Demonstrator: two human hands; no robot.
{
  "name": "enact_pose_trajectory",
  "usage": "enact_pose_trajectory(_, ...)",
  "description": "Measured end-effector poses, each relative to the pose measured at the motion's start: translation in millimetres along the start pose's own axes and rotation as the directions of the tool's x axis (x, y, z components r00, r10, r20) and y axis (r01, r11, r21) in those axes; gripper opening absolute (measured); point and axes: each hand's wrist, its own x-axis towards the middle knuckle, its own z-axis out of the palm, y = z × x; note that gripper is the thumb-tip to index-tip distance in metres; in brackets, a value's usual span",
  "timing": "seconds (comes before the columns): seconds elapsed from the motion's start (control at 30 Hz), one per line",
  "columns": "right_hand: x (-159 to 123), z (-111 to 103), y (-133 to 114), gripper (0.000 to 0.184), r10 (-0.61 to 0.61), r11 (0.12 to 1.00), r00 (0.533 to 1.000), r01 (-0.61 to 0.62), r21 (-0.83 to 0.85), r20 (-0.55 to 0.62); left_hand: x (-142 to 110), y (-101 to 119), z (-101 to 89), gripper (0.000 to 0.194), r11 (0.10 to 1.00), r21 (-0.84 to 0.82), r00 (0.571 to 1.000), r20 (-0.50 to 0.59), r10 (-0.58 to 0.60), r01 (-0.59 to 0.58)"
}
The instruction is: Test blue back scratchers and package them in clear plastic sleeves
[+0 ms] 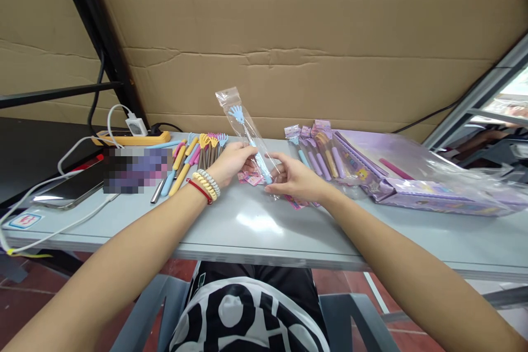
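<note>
Through the head view, I have the blue hand-shaped stick (236, 114) inside its clear bag (229, 97), slanting above the middle of the surface (231, 231). My left hand (234, 164) pinches the bag partway down; my right hand (300, 177) pinches its lower end, thumb and fingers curled. I judge this step as handling or adjusting the bagged stick; any next move calls for light fingertips, since thin film could slip or crease.
</note>
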Motion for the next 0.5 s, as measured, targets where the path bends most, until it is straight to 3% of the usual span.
enact_pose_trajectory(0.13, -0.1, -1.4, -2.1, 0.079, -0.108, 0.955, 0.991, 0.081, -0.286, -0.080, -2.2, 1.8, 0.5, 0.007, 1.000, -0.010, 1.000, 0.018, 0.022, -0.022)
enact_pose_trajectory(0.3, -1.7, -4.7, -5.3, 0.094, -0.182, 0.913, 0.980, 0.139, -0.384, -0.080, -4.9, 4.5, 0.3, 0.004, 1.000, 0.007, 0.999, 0.025, 0.029, -0.029)
enact_pose_trajectory(0.5, -1.3, -7.5, -1.5, 0.081, -0.218, 0.865, 0.975, 0.170, -0.473, -0.049, -5.6, 7.3, -2.4, 0.005, 0.997, 0.081, 1.000, -0.005, 0.016, -0.016)
